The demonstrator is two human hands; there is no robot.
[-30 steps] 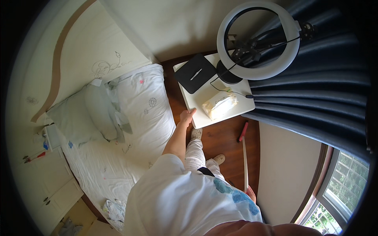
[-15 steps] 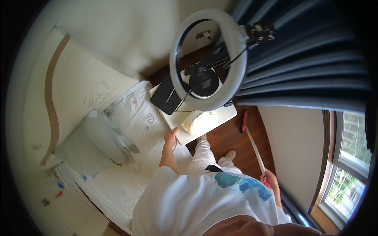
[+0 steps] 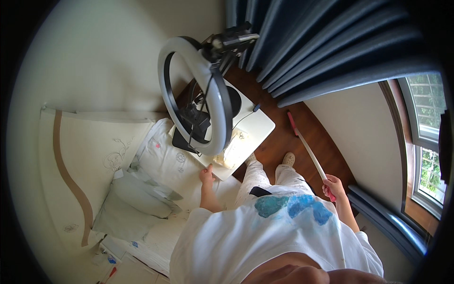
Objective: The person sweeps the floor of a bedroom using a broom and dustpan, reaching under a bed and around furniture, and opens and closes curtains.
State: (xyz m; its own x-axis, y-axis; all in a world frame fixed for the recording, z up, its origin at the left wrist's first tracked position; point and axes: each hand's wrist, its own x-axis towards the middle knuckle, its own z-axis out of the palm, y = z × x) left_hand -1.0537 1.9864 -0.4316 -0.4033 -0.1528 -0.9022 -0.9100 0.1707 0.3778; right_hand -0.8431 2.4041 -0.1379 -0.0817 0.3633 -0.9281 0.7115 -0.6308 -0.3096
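Observation:
My left hand (image 3: 207, 174) is closed on the near left edge of a small white side table (image 3: 261, 128), its thumb along the top. Lower right, my right hand (image 3: 333, 187) grips the red handle of a long tool (image 3: 309, 152) with a white shaft. The tool slants away from me, its narrow red head down by the wooden floor. On the table are a pale soft tissue pack (image 3: 235, 150), a black flat item (image 3: 182, 141) and the round black base of a ring light (image 3: 220, 111), which partly hides the tabletop.
A bed with white sheet (image 3: 161, 146), grey-green pillows (image 3: 137, 203) and a cream headboard (image 3: 99, 156) lies left of the table. Blue curtains (image 3: 331, 52) hang at the far right, beside a window (image 3: 428, 156). Brown wooden floor (image 3: 272, 163) shows around my feet.
My view has turned, so the table and ring light sit differently in it. My feet now stand side by side, the right one farther forward. Both hands keep their holds.

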